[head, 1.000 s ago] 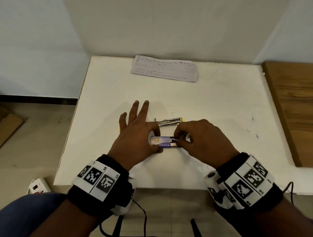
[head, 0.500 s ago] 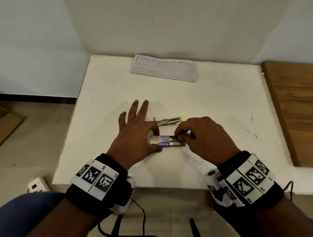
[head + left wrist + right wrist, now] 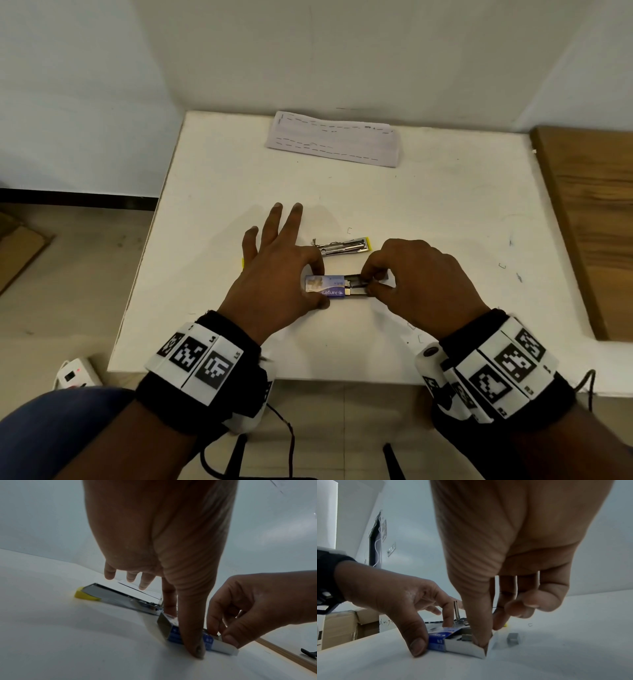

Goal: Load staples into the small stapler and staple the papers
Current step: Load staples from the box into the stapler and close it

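A blue staple box (image 3: 325,287) lies on the white table (image 3: 445,205). My left hand (image 3: 320,284) pinches its sleeve (image 3: 438,641) between thumb (image 3: 193,642) and forefinger, the other fingers spread straight. My right hand (image 3: 371,282) pinches the white inner tray (image 3: 464,647), which is drawn out to the right; its thumb tip sits inside the tray's end among grey staples. The small stapler (image 3: 342,246) lies opened flat just behind the box, showing a yellow end (image 3: 85,595). The papers (image 3: 334,140) lie at the far edge.
A small block of staples (image 3: 513,639) sits on the table right of the tray, and single loose staples (image 3: 349,230) are scattered about. A wooden board (image 3: 589,222) borders the table's right side. A power strip (image 3: 73,373) lies on the floor.
My right hand has drawn the tray a little further out of the sleeve to the right. The left hand keeps the sleeve in place.
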